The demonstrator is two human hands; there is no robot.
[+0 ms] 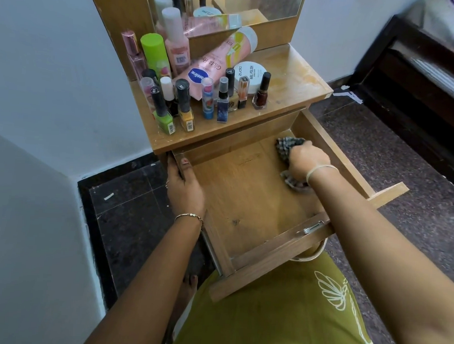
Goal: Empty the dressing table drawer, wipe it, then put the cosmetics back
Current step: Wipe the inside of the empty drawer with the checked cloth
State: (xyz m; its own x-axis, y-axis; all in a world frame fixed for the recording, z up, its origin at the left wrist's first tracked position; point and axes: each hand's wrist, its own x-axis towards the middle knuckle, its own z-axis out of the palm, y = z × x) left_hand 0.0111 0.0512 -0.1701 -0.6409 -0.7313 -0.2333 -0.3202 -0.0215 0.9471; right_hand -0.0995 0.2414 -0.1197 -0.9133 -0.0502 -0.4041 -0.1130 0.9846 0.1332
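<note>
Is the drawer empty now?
Nearly empty: the drawer shows bare wood, with only the cloth held by the right hand inside. The cosmetics sit on the tabletop.

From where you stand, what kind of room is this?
Most likely a bedroom: a wooden dressing table with a mirror, cosmetics crowded on its top, and what looks like a bed frame at the right.
</note>
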